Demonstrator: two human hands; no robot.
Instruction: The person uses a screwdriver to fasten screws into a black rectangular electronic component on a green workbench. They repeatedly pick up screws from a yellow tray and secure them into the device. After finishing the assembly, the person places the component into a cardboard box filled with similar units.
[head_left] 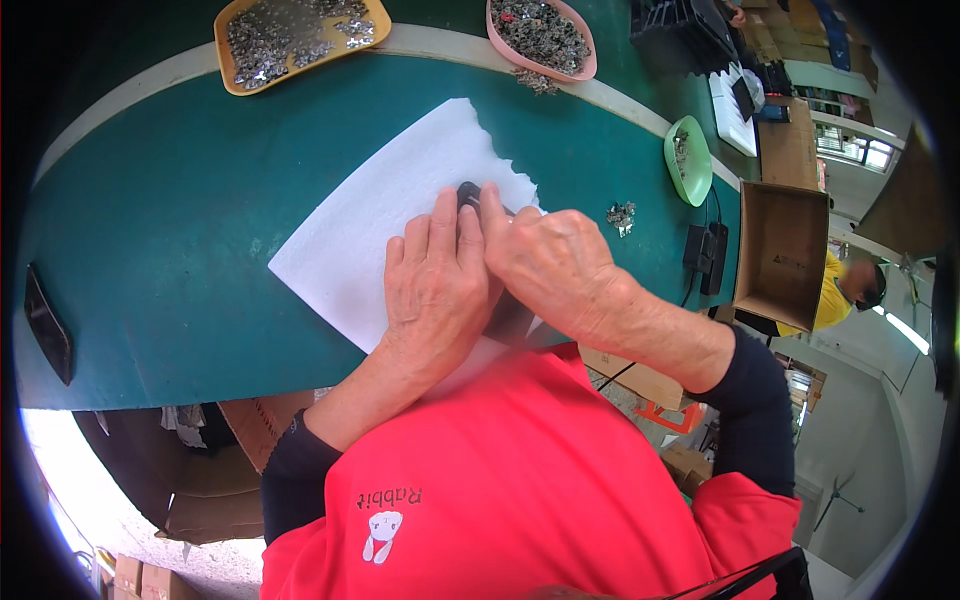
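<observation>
Dark, hard-looking plastic or metal: the small black rounded part (468,191) sits on the white foam sheet (375,235), pinned under the fingertips of both hands near the sheet's far edge. The left hand (435,290) lies flat over it, fingers extended and pressing down; the right hand (545,262) curls in from the right, fingers pinching at the part's right side. Most of the part is covered, so its full shape cannot be told. Judged stiff, light and small enough to slip; best held by its sides between thumb and forefinger. The foam sheet looks soft and yielding, torn along its far edge. It rests on a green table top (170,240). Far side: a yellow tray of small metal pieces (300,35), a pink oval dish of metal pieces (541,38), and a green oval dish (687,160) at far right. An open cardboard box (782,255) stands to the right.
</observation>
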